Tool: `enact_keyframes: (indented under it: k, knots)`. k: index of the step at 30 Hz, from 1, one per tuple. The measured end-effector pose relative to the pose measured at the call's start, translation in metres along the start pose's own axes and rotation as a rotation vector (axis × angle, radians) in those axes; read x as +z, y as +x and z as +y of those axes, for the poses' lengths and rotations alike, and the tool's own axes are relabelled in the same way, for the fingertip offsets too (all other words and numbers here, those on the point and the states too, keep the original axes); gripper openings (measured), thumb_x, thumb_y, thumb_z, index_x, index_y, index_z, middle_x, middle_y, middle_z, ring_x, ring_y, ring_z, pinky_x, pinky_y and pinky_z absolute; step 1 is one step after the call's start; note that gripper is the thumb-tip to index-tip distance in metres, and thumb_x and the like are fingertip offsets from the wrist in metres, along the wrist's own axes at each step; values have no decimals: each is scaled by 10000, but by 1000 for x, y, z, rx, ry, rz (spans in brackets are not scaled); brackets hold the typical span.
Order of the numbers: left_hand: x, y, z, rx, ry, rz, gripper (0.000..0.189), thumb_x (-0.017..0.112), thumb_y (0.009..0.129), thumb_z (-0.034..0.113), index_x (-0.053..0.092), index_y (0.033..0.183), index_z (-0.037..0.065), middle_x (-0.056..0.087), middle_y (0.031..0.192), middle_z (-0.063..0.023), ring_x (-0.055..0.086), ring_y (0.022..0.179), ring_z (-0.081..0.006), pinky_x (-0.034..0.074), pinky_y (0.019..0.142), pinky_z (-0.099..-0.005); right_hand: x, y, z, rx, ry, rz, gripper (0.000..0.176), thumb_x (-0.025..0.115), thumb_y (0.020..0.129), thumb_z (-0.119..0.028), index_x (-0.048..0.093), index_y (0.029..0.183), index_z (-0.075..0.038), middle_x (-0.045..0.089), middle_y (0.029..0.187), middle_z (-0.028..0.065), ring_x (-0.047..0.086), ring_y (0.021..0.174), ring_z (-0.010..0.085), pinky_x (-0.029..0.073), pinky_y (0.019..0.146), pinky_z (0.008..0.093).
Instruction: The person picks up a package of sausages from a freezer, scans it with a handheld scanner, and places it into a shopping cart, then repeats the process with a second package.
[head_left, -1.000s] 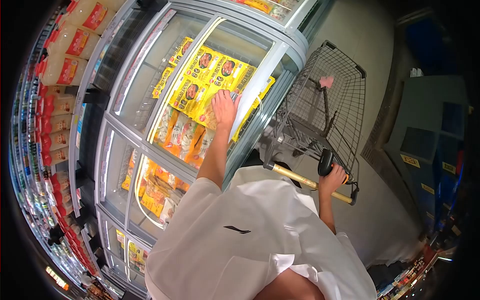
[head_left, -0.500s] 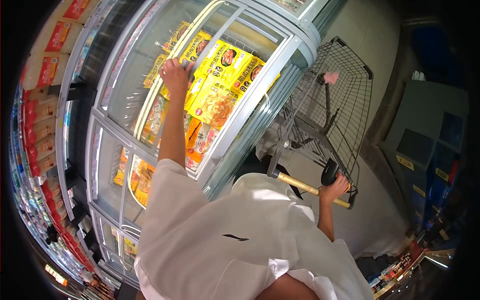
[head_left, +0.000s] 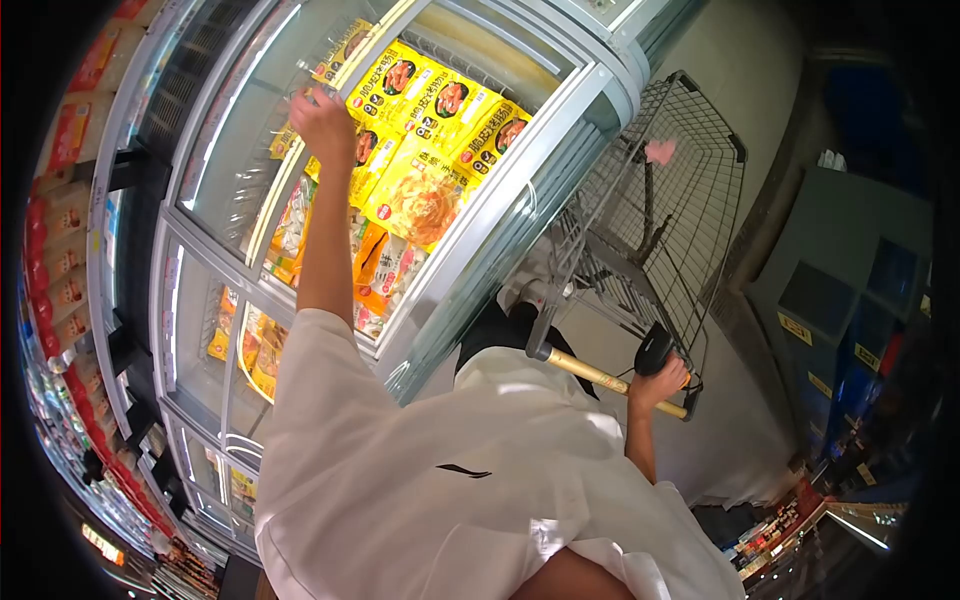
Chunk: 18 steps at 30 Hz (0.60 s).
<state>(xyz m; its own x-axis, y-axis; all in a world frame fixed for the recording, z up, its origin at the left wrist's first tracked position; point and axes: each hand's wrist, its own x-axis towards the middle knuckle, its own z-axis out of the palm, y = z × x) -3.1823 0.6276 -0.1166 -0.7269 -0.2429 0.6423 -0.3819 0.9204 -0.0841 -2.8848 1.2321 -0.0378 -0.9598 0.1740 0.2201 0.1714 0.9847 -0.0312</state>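
Observation:
My left hand [head_left: 322, 125] is curled at the edge of the freezer's sliding glass lid [head_left: 232, 150]; the grip itself is partly hidden behind the fingers. Through the opening beside it lie yellow bags of frozen food [head_left: 445, 105] with pictures of sausages. Closer to me is a yellow bag with a noodle-like picture [head_left: 418, 192], and by it an orange and white bag [head_left: 385, 270]. Off to the right, my right hand [head_left: 660, 382] is wrapped around the handle [head_left: 590, 370] of a wire shopping cart [head_left: 690, 190], near a black device mounted on it.
The freezer's metal rim [head_left: 500, 210] runs between me and the bags. Further freezer sections with glass lids [head_left: 200, 330] continue toward the lower left. Shelves of packaged goods [head_left: 65, 270] line the far left. Dark blue and grey boxes [head_left: 840, 290] stand beyond the cart.
My left hand has moved left and the glass lid has slid with it, uncovering more of the yellow bags. My right hand stays on the cart handle.

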Motion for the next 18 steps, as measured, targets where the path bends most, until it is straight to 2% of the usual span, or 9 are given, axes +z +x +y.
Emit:
enact_keyframes:
  k: [1,3,7,8,10,13,14,15,18]
  knots:
    - [-3,-10,19,43,-104,106,349,680,856,306,581,1058,39,586,1079,-132,575,1012,-317,456,865,-463,1,1,-2,9,6,5,382,686,672,-34,564,1032,2,521,887,145,492,859,362,374,793,436]
    - [-7,-41,65,105,-464,-146,291,647,821,129,562,1081,29,553,1132,-150,547,1070,-315,442,922,-457,0,3,-2,12,3,12,388,692,671,-40,564,1035,4,518,883,142,491,856,360,372,790,435]
    - [49,-96,139,281,-638,-768,440,684,847,266,519,1164,8,538,1201,-182,539,1135,-340,455,970,-437,5,3,2,6,-6,31,394,693,677,-49,565,1044,13,510,873,138,490,855,359,370,782,433]
    - [71,-108,153,290,-647,-767,440,684,847,266,519,1164,8,538,1201,-182,539,1135,-340,455,970,-437,5,1,2,15,-13,35,394,693,677,-49,565,1044,13,510,873,138,490,855,359,370,782,433]
    - [108,-122,178,4,-539,-1151,587,701,844,412,496,1202,-7,555,1237,-219,533,1193,-370,463,987,-435,6,2,3,22,-19,22,385,685,696,-58,562,1052,24,502,867,142,482,845,362,368,780,436]
    - [151,-140,193,-218,-626,-1453,678,658,853,522,477,1215,-22,542,1290,-275,535,1225,-391,471,984,-450,4,0,0,70,-14,-45,502,687,624,17,527,1100,33,526,950,179,481,937,414,376,820,479]
    - [220,-196,196,16,-506,-1213,772,652,823,586,462,1247,-31,562,1267,-308,574,1180,-398,479,970,-460,6,3,1,69,-23,-50,502,687,624,17,527,1100,33,526,950,179,481,937,414,376,820,479]
    - [217,-196,200,15,-510,-1221,772,652,823,586,462,1247,-31,562,1267,-308,574,1180,-398,479,970,-460,8,4,2,30,-23,-10,442,684,660,-25,540,1074,34,503,898,164,474,878,389,370,804,459]
    - [219,-201,201,-447,-539,-1383,987,740,684,654,457,1358,-9,630,1169,-289,593,1155,-390,481,973,-439,7,8,-1,3,-14,23,389,680,693,-64,552,1047,36,478,846,150,466,824,365,361,787,443]
